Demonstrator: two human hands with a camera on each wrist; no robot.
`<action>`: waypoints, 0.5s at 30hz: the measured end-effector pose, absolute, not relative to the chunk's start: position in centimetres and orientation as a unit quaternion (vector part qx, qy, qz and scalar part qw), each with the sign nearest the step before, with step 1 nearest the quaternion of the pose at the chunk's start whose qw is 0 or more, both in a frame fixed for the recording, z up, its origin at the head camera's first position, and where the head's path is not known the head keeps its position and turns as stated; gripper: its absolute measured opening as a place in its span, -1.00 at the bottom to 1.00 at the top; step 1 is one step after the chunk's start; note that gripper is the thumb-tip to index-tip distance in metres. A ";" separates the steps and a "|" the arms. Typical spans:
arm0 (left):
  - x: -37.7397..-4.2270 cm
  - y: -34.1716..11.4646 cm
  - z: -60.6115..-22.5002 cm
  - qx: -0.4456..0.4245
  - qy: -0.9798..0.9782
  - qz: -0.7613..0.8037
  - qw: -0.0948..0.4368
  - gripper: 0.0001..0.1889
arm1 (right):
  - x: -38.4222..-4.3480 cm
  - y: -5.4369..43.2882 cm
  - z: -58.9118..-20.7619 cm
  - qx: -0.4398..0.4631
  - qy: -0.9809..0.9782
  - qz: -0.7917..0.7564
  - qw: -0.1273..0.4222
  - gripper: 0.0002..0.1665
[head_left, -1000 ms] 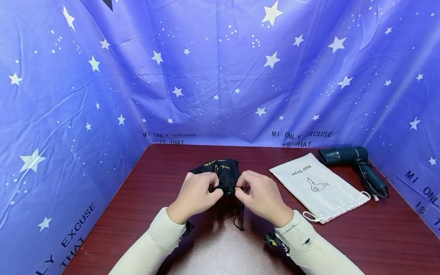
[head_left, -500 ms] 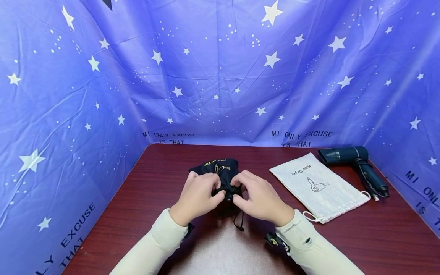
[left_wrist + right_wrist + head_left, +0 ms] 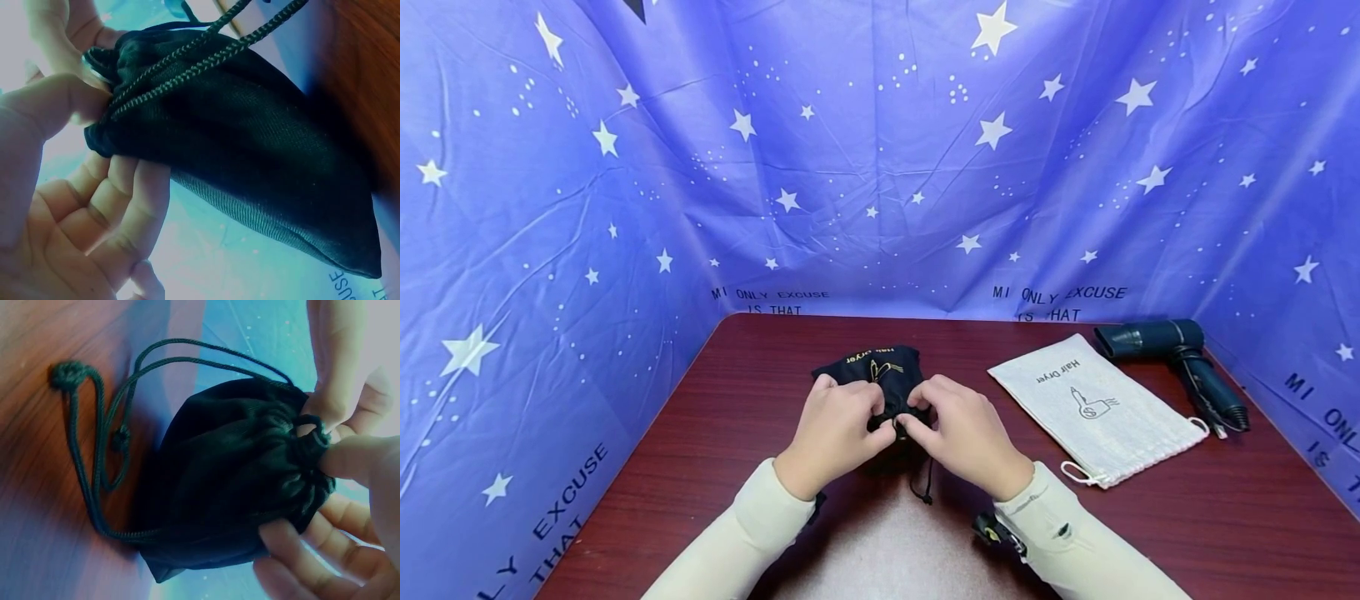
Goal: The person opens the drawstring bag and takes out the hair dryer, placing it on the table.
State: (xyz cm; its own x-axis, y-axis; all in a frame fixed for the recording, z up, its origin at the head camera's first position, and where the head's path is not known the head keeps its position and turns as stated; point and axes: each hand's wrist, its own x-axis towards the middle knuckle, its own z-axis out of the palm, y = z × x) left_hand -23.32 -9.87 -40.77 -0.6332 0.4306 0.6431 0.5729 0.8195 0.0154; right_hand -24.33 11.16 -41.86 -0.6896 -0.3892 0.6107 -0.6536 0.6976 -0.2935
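Note:
A black drawstring pouch with a yellow "Hair Dryer" print is raised at the middle of the table, its gathered mouth towards me. My left hand holds one side of that mouth, thumb on the puckered cloth and fingers along the opposite face. From the other side my right hand pinches the gathers, its thumb beside the left one. In the right wrist view the drawn mouth shows a small opening between the thumbs. Knotted black cords hang from both sides of the pouch. What it contains is hidden.
To the right, a white drawstring bag printed "Hair Dryer" lies flat on the dark red table. Behind it rests a dark hair dryer with its cable along the handle. Blue starry cloth surrounds the table's back and sides.
Both hands have drawn closer together, their thumbs now nearly meeting at the pouch's mouth. The right fingers have shifted from its right edge onto the gathered cloth. Bag and hair dryer stay put.

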 end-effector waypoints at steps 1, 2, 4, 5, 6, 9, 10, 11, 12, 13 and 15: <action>-23.3 -9.9 -40.8 -0.275 -0.898 -0.108 0.327 -0.72 | -24.4 11.2 -41.9 0.304 -0.878 0.250 0.271 -0.80; -23.3 -9.8 -40.7 -0.270 -0.898 -0.108 0.329 -0.70 | -24.4 11.2 -42.0 0.314 -0.872 0.249 0.282 -0.83; -23.3 -9.8 -40.8 -0.263 -0.899 -0.106 0.334 -0.66 | -24.5 11.2 -42.1 0.333 -0.858 0.245 0.304 -0.86; -23.3 -9.8 -40.8 -0.259 -0.899 -0.105 0.336 -0.64 | -24.6 11.2 -42.1 0.342 -0.852 0.243 0.314 -0.86; -23.3 -9.8 -40.8 -0.257 -0.899 -0.104 0.338 -0.62 | -24.7 11.2 -42.2 0.349 -0.846 0.239 0.324 -0.87; -23.3 -9.8 -40.8 -0.253 -0.900 -0.103 0.341 -0.59 | -24.8 11.2 -42.4 0.363 -0.833 0.234 0.345 -0.86; -23.3 -9.7 -40.8 -0.251 -0.900 -0.102 0.341 -0.59 | -24.8 11.2 -42.5 0.365 -0.831 0.233 0.349 -0.85; -23.3 -9.7 -40.9 -0.250 -0.901 -0.101 0.340 -0.59 | -24.9 11.2 -42.5 0.365 -0.830 0.232 0.351 -0.84; -23.3 -9.7 -40.9 -0.249 -0.902 -0.101 0.339 -0.59 | -24.9 11.1 -42.5 0.366 -0.830 0.232 0.353 -0.83; -23.3 -9.7 -40.9 -0.248 -0.902 -0.101 0.338 -0.60 | -24.9 11.1 -42.5 0.366 -0.829 0.233 0.353 -0.82; -23.2 -9.7 -40.9 -0.246 -0.904 -0.099 0.335 -0.60 | -24.8 11.0 -42.5 0.365 -0.830 0.232 0.353 -0.79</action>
